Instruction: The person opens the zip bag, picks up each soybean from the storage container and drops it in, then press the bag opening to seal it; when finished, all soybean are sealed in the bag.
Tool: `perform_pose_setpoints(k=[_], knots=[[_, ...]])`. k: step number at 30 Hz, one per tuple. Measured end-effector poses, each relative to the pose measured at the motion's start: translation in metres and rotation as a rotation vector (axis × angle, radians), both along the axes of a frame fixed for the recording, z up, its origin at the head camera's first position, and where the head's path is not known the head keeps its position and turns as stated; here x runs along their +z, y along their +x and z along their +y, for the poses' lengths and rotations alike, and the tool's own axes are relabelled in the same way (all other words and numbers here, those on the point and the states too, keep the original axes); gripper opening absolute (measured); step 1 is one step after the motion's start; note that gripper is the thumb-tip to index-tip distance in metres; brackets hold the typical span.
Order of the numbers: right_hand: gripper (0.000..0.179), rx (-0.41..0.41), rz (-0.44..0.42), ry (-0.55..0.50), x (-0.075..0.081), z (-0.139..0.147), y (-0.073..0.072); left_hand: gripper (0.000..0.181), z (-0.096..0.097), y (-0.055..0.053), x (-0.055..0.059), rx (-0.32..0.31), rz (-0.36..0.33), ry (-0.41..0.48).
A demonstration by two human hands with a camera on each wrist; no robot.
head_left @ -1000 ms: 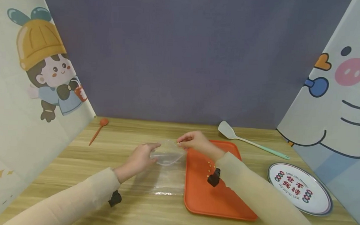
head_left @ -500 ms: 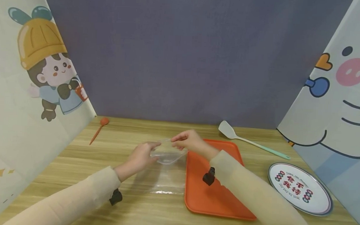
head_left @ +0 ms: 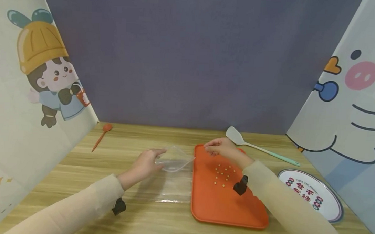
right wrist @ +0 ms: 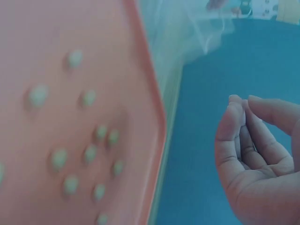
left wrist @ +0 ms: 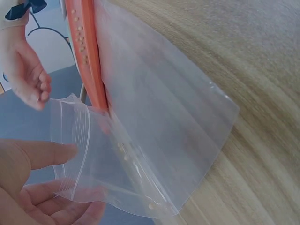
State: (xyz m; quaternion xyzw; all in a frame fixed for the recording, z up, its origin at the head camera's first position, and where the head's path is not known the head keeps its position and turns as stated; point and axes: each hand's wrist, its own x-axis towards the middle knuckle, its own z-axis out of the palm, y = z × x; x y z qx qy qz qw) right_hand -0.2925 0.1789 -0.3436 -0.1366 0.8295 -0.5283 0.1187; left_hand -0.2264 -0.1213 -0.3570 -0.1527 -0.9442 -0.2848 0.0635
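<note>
In the head view my left hand [head_left: 143, 165] holds a clear zip bag [head_left: 173, 164] at its mouth, thumb on one side and fingers on the other. The left wrist view shows the zip strip [left wrist: 84, 140] and a few small pale beans [left wrist: 151, 206] low in the bag. My right hand [head_left: 225, 149] hovers over the far end of an orange tray [head_left: 215, 204], apart from the bag. Its fingers are loosely curled, with nothing visible between thumb and fingertips in the right wrist view. Several round, pale yellow beans [head_left: 222, 173] lie scattered on the tray.
A red spoon [head_left: 103, 136] lies at the back left of the wooden table [head_left: 128, 128]. Behind the tray, a white spatula [head_left: 264, 149] with a green handle rests slantwise. A white plate [head_left: 310, 195] with red lettering stands at the right.
My right hand has moved right, from the bag's mouth to above the tray, uncovering the beans there. The small bean at its fingertips a second ago is no longer visible. My left hand stays put.
</note>
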Motion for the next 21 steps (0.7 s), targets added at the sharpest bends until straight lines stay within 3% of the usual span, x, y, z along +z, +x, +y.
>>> perform_pose_setpoints(k=[12,21], knots=[[0.037,-0.054,-0.037,0.115,-0.025,0.063,-0.01,0.055,-0.001,-0.001,-0.002,-0.001,-0.014,0.0],[0.033,-0.039,-0.059,0.14,-0.042,0.087,-0.009,0.054,-0.001,-0.003,-0.002,-0.009,-0.005,0.003]])
